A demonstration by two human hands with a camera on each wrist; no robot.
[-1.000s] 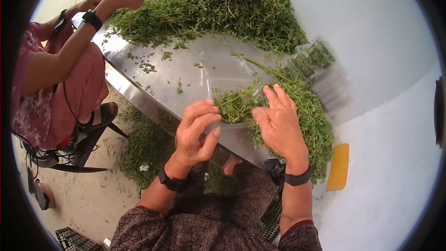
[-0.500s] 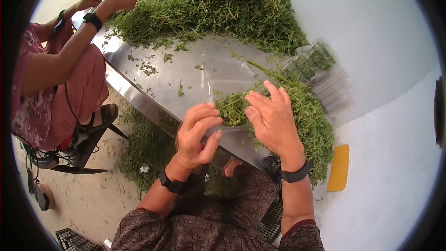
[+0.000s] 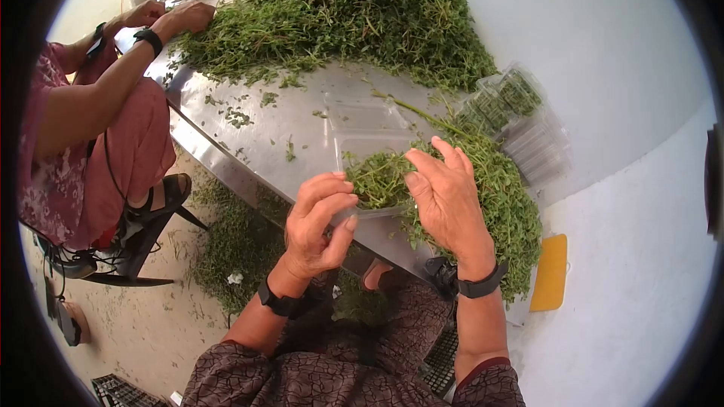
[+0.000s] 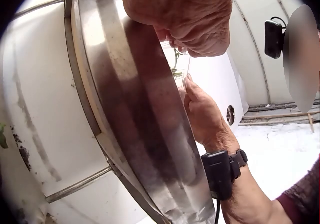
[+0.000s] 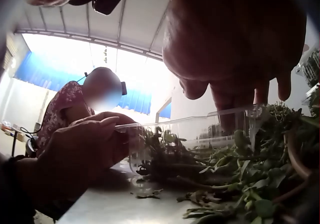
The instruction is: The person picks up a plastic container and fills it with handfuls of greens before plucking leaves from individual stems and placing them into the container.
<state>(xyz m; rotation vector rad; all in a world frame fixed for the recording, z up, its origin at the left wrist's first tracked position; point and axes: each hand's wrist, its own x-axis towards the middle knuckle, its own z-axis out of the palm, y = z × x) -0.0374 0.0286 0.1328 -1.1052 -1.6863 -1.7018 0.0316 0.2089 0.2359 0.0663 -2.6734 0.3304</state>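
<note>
At the near edge of the long stainless-steel worktop [image 3: 249, 132] a shallow clear plastic punnet [image 3: 369, 152], its lid hinged open behind it, sits packed with a bunch of green leafy herb sprigs [image 3: 377, 173]. The left hand [image 3: 317, 222] pinches the punnet's near left corner, thumb and curled fingers closed on the rim; the right wrist view shows that grip on the clear wall from the side. The right hand [image 3: 445, 196] lies with fairly straight fingers over the right end of the sprigs, pressing them down into the punnet, with nothing clasped.

Just right of the punnet lies a smaller heap of loose herbs [image 3: 501, 196], and beyond that, against the wall, a stack of filled clear punnets [image 3: 513, 105]. A big mound of the same green herb [image 3: 354, 15] covers the far end of the steel, with stray leaves scattered between. A second person in a pink patterned dress [image 3: 83, 128] sits at the far left with both hands at the mound's edge. Herb trimmings [image 3: 234, 241] litter the pale floor below the worktop edge. The wall on the right is painted white, and a yellow flat object [image 3: 549, 271] lies by it.
</note>
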